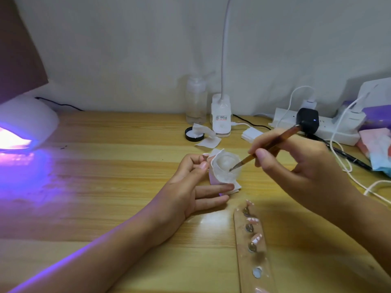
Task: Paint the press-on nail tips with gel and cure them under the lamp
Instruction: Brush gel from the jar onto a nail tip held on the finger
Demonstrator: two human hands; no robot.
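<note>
Head view: three nail tips stand on metal pegs along a wooden strip that lies on the worktop, nearer the person than the jar and a little to its right. The tips are pink with paler, whitish ends. One socket lower on the strip shows a pale round bottom, and another pink tip is cut off by the picture's lower edge.

The jar is small and wrapped in white paper. Its open mouth shows clear, glossy gel. The left hand is just left of the jar. Thumb and forefinger pinch a small peg with a pale tip on top, while the other fingers lie straight, one touching the paper at the jar's foot. The right hand, right of the jar, pinches a brown brush whose bristles dip inside the jar's rim.

Far left of the jar, a white curing lamp glows violet onto the wood. Behind the jar lies a black lid holding a white pad, with more white wipes beside it. Behind the lid stands a clear bottle with a little liquid at its bottom, next to a white desk lamp. Behind and right of the jar is a power strip with plugs and white cables.
</note>
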